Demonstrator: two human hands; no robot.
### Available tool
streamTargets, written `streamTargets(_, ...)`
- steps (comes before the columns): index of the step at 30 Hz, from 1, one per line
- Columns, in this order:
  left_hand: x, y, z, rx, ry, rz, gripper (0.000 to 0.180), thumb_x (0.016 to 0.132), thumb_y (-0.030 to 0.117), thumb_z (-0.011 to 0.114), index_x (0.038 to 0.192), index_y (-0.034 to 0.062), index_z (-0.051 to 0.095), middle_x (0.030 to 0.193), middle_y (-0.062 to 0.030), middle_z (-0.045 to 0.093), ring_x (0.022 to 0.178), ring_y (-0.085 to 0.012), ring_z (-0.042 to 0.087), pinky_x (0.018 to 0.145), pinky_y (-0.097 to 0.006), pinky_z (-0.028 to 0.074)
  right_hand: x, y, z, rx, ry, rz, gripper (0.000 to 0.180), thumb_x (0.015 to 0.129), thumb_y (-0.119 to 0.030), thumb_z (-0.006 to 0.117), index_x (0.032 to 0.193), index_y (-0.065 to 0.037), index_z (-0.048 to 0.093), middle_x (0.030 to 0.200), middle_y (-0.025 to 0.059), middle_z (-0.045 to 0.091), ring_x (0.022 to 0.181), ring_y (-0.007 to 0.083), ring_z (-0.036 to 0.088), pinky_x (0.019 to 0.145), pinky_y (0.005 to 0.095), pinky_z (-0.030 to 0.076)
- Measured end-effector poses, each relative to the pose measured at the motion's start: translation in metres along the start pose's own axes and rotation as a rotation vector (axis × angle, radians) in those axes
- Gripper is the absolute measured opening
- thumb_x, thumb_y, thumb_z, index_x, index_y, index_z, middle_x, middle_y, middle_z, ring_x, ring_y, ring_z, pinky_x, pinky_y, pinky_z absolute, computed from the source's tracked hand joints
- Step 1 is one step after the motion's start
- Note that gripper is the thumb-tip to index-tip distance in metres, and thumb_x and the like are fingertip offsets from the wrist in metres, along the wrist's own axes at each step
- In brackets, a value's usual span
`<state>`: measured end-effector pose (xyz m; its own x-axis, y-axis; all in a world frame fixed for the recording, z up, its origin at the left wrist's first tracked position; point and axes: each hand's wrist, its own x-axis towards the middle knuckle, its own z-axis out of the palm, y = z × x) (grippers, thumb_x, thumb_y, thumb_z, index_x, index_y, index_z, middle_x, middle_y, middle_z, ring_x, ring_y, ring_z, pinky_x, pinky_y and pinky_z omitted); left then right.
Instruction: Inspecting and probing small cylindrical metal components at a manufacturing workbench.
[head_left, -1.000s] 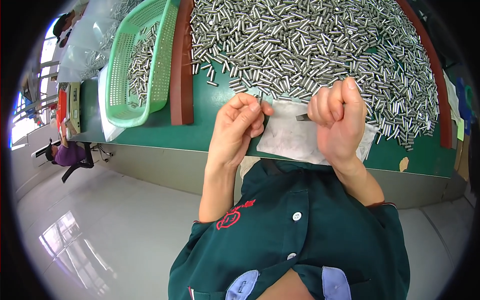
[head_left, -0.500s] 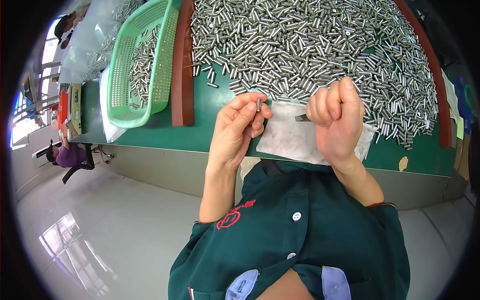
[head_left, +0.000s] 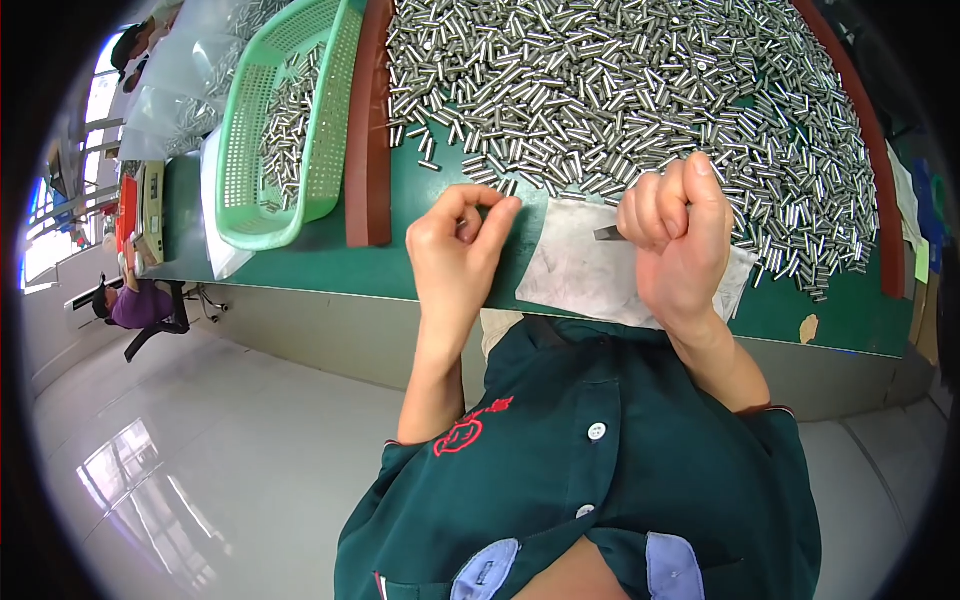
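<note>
My left hand (head_left: 452, 248) is closed in a pinch above the green table, left of a stained white cloth (head_left: 575, 262). A short, shiny metal pin (head_left: 508, 187) shows at its thumb and index fingertips; the fingers hide part of it. Over the cloth, my right hand (head_left: 682, 235) is a fist around a tool whose flat metal end (head_left: 607, 233) sticks out to the left. The rest of that tool is hidden in the palm. Beyond both hands spreads a large heap of similar metal pins (head_left: 600, 90).
Left of the heap runs a brown-red barrier (head_left: 369, 180), with another brown-red barrier (head_left: 884, 215) on the right. A green plastic basket (head_left: 323, 195) holds more pins. Plastic bags and a scale (head_left: 152, 215) lie farther left. A person in purple (head_left: 145, 304) sits at the far left.
My left hand has turned its back upward and shifted slightly away from the cloth, its pinch now nearer the heap. The right hand stays almost still with its tool.
</note>
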<state>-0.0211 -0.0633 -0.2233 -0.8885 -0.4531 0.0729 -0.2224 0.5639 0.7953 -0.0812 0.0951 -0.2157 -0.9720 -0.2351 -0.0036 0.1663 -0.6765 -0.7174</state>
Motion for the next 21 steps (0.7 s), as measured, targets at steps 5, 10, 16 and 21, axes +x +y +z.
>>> streamTargets(5, 0.001, 0.003, 0.011, 0.23, 0.029, 0.202, 0.014, 0.066, 0.006, 0.069, 0.076, 0.0026, 0.06, 0.045, -0.0042, 0.032, 0.039, -0.0166, 0.033, 0.04, -0.029, 0.029, 0.0, -0.001, 0.0, 0.013, 0.008, 0.01, 0.042, 0.093, -0.02, 0.031, 0.052, -0.01, 0.029, 0.044, -0.0016, 0.026, 0.041, 0.0067, 0.02, 0.039, 0.0234, 0.018)
streamTargets(10, -0.001, 0.003, 0.01, 0.149, -0.007, 0.212, 0.008, 0.072, 0.003, 0.065, 0.076, 0.0021, 0.058, 0.048, -0.0015, 0.04, 0.042, -0.0127, 0.039, 0.042, -0.027, 0.032, 0.0, -0.001, 0.0, -0.005, 0.007, 0.005, 0.042, 0.093, -0.02, 0.031, 0.052, -0.01, 0.029, 0.044, -0.0016, 0.027, 0.041, 0.0067, 0.02, 0.039, 0.0235, 0.018)
streamTargets(16, 0.0, -0.001, -0.002, -1.089, -0.419, -0.358, 0.01, 0.086, 0.007, 0.051, 0.093, 0.0015, 0.053, 0.077, -0.0061, 0.054, 0.052, -0.004, 0.035, 0.046, -0.017, 0.028, 0.0, -0.002, -0.001, -0.005, 0.009, 0.009, 0.043, 0.093, -0.021, 0.031, 0.052, -0.01, 0.028, 0.044, -0.0013, 0.027, 0.041, 0.0067, 0.02, 0.039, 0.0233, 0.018)
streamTargets(21, 0.002, -0.008, -0.001, -1.207, -0.473, -0.399, 0.017, 0.088, 0.009, 0.047, 0.101, -0.0002, 0.052, 0.076, -0.0073, 0.055, 0.051, -0.0032, 0.032, 0.045, -0.016, 0.026, 0.0, -0.001, -0.001, -0.009, 0.007, 0.015, 0.043, 0.093, -0.021, 0.031, 0.052, -0.01, 0.028, 0.044, -0.0014, 0.027, 0.041, 0.0067, 0.02, 0.039, 0.0232, 0.017)
